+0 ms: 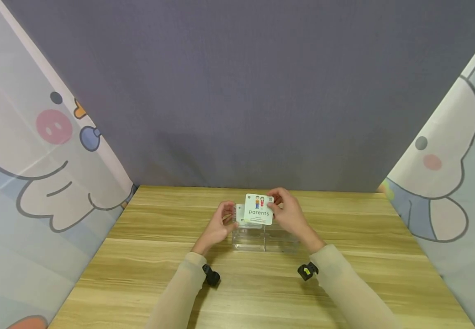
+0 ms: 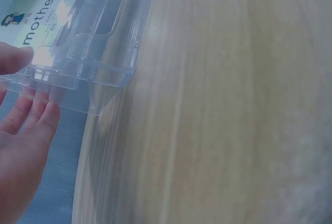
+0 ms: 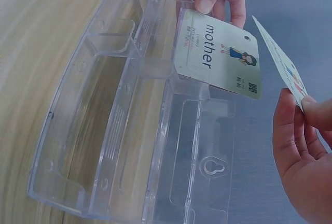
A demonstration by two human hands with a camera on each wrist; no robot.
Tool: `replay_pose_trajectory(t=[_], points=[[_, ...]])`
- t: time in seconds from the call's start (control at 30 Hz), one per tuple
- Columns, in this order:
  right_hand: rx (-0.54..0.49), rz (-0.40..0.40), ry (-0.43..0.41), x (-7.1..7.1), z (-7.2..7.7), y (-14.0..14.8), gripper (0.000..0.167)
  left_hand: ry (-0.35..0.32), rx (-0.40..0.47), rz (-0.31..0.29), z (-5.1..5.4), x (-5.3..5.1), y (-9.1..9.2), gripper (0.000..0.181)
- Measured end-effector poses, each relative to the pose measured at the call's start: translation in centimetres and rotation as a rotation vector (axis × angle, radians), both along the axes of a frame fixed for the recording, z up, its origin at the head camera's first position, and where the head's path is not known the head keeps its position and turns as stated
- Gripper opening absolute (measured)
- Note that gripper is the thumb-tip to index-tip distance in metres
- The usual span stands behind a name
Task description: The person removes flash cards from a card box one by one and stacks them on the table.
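Observation:
My right hand (image 1: pixel 290 216) pinches a flash card (image 1: pixel 259 211) reading "parents" by its right edge, between thumb and fingers. That card is raised over a clear plastic card holder (image 1: pixel 249 246), apart from it in the right wrist view. In the holder's rear compartment, on its left half, stands a "mother" card (image 3: pixel 220 53), with other card edges just visible behind it. My left hand (image 1: pixel 217 227) grips the holder's left end, thumb in front and fingers behind the clear wall. The front compartments (image 3: pixel 104 125) show no cards.
The holder stands on a wood-grain table (image 1: pixel 147 274) toward its back. A dark grey panel (image 1: pixel 254 100) rises behind the table. Cartoon-printed curtains (image 1: pixel 11 219) flank both sides. Each wrist wears a small black camera (image 1: pixel 211 276).

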State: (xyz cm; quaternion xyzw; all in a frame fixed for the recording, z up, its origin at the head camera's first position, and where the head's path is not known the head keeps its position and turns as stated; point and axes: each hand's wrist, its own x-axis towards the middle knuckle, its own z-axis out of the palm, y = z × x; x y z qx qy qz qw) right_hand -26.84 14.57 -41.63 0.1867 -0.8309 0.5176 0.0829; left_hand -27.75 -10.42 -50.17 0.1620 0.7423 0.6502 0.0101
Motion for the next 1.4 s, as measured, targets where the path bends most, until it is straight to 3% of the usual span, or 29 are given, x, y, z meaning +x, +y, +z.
replay_pose_trajectory(t=[0.93, 1.4], points=[[-0.049, 0.038, -0.054, 1.8, 2.0, 1.2, 0.024, 0.015, -0.009, -0.002, -0.2, -0.1, -0.1, 0.067], [-0.069, 0.047, -0.063, 2.5, 2.2, 1.9, 0.024, 0.016, -0.020, -0.002, -0.2, -0.1, -0.2, 0.066]])
